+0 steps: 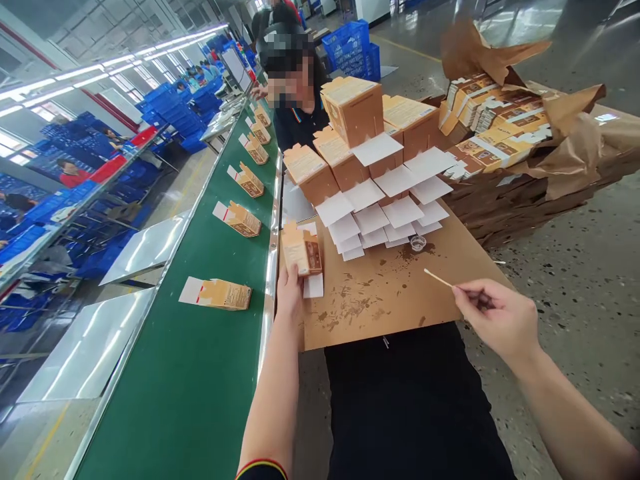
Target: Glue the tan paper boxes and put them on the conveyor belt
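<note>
My left hand (290, 290) grips a small brown-and-tan carton (301, 252) at the left edge of the cardboard-covered table (370, 303). White flaps stick out from that carton. My right hand (500, 317) pinches a cotton swab (438, 277) between thumb and fingers, its tip pointing left over the table. A small clear dish (417, 243) stands on the cardboard, with dark wet spots around it. Beyond it rises a stack of similar cartons (355, 107), their white flaps (373, 219) hanging out toward me.
On my left runs a green conveyor belt (200, 373) carrying several cartons (227, 294) in a row. Across the table is a co-worker (300, 113). Bundled flat cartons (500, 127) lie in torn brown paper (575, 157) at the right. Blue crates (347, 50) stand behind.
</note>
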Demonstrator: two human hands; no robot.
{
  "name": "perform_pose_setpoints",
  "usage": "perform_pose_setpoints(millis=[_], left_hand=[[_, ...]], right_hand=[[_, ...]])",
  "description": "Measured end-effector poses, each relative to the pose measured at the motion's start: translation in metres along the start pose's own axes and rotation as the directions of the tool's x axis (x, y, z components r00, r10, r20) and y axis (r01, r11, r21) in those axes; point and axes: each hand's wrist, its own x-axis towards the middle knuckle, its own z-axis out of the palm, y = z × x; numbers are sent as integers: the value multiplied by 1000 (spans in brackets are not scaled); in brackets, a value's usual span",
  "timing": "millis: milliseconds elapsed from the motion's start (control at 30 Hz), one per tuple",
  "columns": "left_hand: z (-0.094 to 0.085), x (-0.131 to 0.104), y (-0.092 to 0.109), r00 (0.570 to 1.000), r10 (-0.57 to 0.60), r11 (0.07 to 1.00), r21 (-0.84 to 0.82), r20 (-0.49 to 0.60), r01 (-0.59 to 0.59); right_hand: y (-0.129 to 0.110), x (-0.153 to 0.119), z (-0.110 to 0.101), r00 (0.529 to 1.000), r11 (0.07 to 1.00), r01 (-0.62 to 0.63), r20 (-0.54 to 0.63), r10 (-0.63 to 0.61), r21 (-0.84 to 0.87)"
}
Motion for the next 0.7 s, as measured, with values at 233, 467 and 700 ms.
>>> perform_pose_setpoints(millis=[233,467,700], left_hand=[[-21,-94,-5,997,-77,983,-167,18,79],[4,-107,-21,998,-50,998,43,-34,51],[15,-104,-17,996,-82,996,22,-20,82]], right_hand=[[7,87,14,977,965,153,179,-115,-213],[23,133,28,935,922,240,327,-136,-305],[5,84,10,977,953,174,166,-136,-247]])
